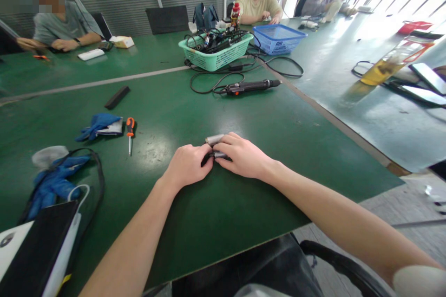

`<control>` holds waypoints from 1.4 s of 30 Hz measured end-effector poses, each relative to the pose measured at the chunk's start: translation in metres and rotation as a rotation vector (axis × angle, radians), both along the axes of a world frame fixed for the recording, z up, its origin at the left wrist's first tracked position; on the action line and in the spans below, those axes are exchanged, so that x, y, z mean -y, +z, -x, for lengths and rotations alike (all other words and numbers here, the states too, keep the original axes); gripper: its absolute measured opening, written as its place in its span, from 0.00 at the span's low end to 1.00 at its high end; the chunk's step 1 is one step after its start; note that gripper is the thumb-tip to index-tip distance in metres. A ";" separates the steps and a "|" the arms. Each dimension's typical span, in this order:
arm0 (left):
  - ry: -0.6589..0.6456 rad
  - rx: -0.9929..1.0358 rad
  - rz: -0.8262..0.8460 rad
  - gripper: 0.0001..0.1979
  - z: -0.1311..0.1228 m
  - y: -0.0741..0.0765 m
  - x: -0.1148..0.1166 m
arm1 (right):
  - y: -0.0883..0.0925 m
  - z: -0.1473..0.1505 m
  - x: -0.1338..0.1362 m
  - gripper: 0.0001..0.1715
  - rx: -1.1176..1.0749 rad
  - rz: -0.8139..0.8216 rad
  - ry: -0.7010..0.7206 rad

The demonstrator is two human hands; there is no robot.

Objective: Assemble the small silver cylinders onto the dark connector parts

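My left hand (190, 163) and my right hand (240, 155) meet over the green table (223, 213), near its front edge. Between them is a grey metallic cylindrical piece (213, 139), with a second grey part (219, 154) just below it. The fingers of my right hand curl over both parts. A dark part shows under the thumb and forefinger of my left hand, which are closed on it; its shape is mostly hidden. An orange and black screwdriver (130, 134) lies to the left of my hands.
Beyond my hands lie a corded power screwdriver (249, 87), a green basket (216, 58) of tools and a blue basket (278, 39). Blue gloves (55, 183), a black bar (117, 97) and a dark device (38, 250) are left. A bottle (381, 69) stands right. Several people sit beyond.
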State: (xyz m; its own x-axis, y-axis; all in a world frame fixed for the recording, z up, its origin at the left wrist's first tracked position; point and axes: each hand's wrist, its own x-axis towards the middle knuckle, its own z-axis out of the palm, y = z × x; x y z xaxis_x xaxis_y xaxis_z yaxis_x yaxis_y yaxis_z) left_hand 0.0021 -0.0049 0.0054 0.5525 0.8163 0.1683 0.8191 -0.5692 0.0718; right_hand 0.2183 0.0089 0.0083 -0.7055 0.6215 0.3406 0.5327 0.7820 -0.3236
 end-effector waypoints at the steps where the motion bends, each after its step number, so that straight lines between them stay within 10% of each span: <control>1: 0.000 0.001 -0.001 0.11 0.000 0.000 0.000 | 0.000 0.000 0.000 0.11 -0.002 0.001 -0.001; 42: 0.029 0.035 0.003 0.09 -0.002 0.001 0.001 | 0.002 0.000 0.001 0.10 0.012 0.027 -0.013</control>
